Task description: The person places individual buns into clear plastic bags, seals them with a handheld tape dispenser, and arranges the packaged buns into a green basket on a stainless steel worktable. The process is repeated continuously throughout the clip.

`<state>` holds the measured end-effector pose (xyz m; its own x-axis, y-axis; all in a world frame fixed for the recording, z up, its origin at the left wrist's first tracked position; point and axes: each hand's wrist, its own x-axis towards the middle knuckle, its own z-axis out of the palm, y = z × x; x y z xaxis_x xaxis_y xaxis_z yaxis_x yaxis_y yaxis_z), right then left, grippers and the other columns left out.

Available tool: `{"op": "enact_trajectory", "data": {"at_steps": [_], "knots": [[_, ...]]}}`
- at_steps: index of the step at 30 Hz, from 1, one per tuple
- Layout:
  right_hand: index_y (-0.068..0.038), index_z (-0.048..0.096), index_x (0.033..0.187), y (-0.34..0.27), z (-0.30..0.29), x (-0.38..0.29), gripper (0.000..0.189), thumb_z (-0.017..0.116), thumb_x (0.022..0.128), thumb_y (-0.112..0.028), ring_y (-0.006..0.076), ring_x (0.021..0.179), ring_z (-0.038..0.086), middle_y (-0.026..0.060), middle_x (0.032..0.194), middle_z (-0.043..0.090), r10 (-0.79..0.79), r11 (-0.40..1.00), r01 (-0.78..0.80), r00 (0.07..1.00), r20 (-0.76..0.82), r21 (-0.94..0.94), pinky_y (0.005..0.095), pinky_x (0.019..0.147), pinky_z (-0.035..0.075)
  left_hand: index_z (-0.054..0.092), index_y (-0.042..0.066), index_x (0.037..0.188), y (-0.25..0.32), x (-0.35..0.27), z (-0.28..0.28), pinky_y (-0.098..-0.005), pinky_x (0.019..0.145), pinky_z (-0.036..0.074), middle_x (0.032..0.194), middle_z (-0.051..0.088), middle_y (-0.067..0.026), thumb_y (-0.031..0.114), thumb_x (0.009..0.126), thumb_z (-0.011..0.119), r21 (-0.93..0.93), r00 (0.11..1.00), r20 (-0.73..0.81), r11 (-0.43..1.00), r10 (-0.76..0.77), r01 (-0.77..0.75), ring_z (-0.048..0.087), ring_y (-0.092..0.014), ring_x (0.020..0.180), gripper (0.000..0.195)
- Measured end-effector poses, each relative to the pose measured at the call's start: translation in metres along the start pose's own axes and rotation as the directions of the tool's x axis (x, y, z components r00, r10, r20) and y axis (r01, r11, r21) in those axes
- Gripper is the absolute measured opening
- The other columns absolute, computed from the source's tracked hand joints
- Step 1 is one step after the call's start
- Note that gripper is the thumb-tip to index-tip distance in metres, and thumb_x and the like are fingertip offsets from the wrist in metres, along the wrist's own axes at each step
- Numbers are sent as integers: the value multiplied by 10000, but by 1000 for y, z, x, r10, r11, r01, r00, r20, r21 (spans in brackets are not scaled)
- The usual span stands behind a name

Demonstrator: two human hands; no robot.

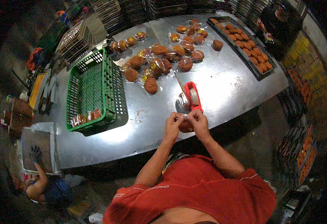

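Note:
At the near edge of the metal table (pixel 152 106), my left hand (pixel 172 126) and my right hand (pixel 199 123) meet over a brown bread roll (pixel 186 127) in clear plastic. Fingers of both hands pinch the gathered top of the plastic wrap (pixel 185 115). Just beyond them stands a red tape dispenser (pixel 195 98) with a roll of pale tape. Farther back lies a loose heap of brown rolls in clear bags (pixel 158 65), several bearing round yellow stickers. One roll (pixel 217 45) sits apart to the right of the heap.
A green plastic crate (pixel 110 95) on the left holds a few bagged rolls (pixel 89 116). At the back right, a dark baking tray (pixel 244 47) carries rows of unwrapped rolls. One person (pixel 281 25) stands beyond it; another (pixel 48 184) reaches over a tray (pixel 37 149) at lower left.

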<state>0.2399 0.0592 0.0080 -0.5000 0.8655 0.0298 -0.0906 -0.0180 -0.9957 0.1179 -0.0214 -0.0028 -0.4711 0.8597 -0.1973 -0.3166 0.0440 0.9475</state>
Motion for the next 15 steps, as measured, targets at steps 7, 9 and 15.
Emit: {"op": "enact_trajectory", "data": {"at_steps": [7, 9, 15], "knots": [[-26, 569, 829, 28, -63, -7, 157, 705, 866, -96, 171, 723, 507, 51, 726, 490, -139, 975, 133, 990, -25, -178, 322, 680, 441, 671, -8, 1139, -41, -28, 65, -280, 851, 461, 941, 664, -55, 185, 944, 623, -228, 968, -102, 953, -229, 202, 603, -150, 912, 279], [-30, 614, 887, 48, -76, 16, 159, 709, 874, -157, 223, 746, 570, 85, 769, 548, 13, 991, -23, 997, -75, -133, 355, 707, 474, 680, 3, 1143, -59, -24, 65, -296, 849, 462, 966, 675, -57, 230, 946, 609, -197, 958, -101, 949, -269, 246, 608, -158, 913, 309], [-28, 744, 801, 95, -88, 94, 377, 704, 861, -398, 311, 754, 684, 190, 804, 699, 252, 785, -172, 966, 53, -596, 456, 708, 523, 707, -2, 1085, -134, 33, 63, -326, 817, 478, 989, 704, -81, 272, 944, 582, 39, 943, -190, 958, -273, 285, 627, -181, 889, 333]]}}
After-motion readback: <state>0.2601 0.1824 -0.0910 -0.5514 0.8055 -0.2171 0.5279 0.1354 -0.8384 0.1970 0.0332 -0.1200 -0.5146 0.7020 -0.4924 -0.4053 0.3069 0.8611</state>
